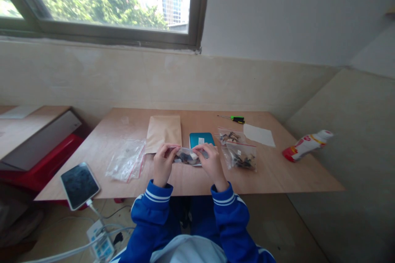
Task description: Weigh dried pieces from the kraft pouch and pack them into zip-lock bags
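My left hand and my right hand both pinch the top edge of a small clear zip bag with dark small parts inside, held just above the wooden table near its front edge. Both sleeves are blue with white stripes. Right behind the bag lies a teal box with a white label. A brown paper envelope lies behind my left hand.
Empty clear bags lie at left; two filled zip bags at right. A green screwdriver and white paper sit behind. A phone overhangs the front left corner. A red-white bottle lies far right; a power strip is on the floor.
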The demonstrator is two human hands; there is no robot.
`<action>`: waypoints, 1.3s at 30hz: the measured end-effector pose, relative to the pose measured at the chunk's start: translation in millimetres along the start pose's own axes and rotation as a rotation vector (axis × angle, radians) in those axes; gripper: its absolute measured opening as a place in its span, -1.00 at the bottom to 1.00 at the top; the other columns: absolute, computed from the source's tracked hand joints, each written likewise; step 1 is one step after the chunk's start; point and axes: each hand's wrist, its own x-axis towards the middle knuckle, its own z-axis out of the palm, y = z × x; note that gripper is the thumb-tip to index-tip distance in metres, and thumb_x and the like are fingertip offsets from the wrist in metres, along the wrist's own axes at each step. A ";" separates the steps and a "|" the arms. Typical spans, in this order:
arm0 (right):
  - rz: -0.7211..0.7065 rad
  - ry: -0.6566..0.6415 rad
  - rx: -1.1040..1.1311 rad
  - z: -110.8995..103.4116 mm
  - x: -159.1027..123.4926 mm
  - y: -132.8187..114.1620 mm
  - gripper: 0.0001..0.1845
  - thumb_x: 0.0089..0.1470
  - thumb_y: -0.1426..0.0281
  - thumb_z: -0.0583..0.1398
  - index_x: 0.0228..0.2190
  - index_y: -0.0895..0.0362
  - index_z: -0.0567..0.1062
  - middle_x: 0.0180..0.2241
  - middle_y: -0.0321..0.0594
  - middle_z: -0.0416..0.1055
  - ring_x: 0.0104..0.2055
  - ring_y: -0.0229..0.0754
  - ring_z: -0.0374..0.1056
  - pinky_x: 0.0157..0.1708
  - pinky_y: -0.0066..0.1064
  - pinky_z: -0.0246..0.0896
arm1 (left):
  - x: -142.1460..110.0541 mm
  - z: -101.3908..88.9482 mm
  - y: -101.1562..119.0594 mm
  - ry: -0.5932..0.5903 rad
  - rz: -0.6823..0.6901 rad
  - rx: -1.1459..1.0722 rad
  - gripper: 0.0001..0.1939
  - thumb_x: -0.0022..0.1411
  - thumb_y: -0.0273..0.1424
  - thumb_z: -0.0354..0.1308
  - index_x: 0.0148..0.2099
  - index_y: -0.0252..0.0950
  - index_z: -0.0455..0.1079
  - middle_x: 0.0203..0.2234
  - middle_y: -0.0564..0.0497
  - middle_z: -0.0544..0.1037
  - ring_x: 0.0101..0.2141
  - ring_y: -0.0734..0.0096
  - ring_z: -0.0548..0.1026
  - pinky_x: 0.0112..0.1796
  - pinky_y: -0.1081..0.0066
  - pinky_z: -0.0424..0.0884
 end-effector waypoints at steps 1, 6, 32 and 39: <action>0.005 0.006 -0.005 0.9 0.2 0.2 -0.87 0.14 0.35 0.18 -0.44 0.07 0.49 -0.41 -0.28 0.50 -0.28 -0.13 0.35 -0.22 -0.30 0.05 | -0.1 0.2 -0.4 -0.004 0.005 0.009 -0.85 0.10 -0.28 0.22 -0.35 -0.25 0.51 -0.44 0.01 0.52 -0.38 0.40 0.48 -0.34 0.45 0.41; 0.036 0.035 0.003 6.9 0.4 2.3 -0.82 0.15 0.44 0.13 -0.47 0.10 0.46 -0.42 -0.26 0.48 -0.29 -0.13 0.34 -0.23 -0.31 0.07 | -1.1 0.5 -5.1 -0.036 0.016 0.066 -0.80 0.13 -0.24 0.19 -0.33 -0.27 0.50 -0.42 0.01 0.52 -0.37 0.40 0.48 -0.31 0.44 0.41; -0.072 -0.058 0.105 41.6 5.1 -29.3 -0.91 0.16 0.44 0.14 -0.40 0.09 0.42 -0.40 -0.27 0.47 -0.31 -0.16 0.32 -0.23 -0.32 0.07 | -12.5 -5.8 -16.9 0.115 -0.042 -0.099 -0.80 0.16 -0.24 0.17 -0.34 -0.29 0.36 -0.51 0.08 0.48 -0.46 0.49 0.46 -0.40 0.50 0.39; -0.127 -0.068 0.068 53.7 0.6 -32.8 -0.81 0.19 0.47 0.10 -0.45 0.09 0.43 -0.46 -0.28 0.46 -0.33 -0.17 0.32 -0.25 -0.34 0.07 | -20.0 -10.2 -18.1 0.082 0.008 -0.077 -0.81 0.18 -0.28 0.16 -0.38 -0.29 0.35 -0.53 0.09 0.44 -0.47 0.49 0.43 -0.42 0.49 0.37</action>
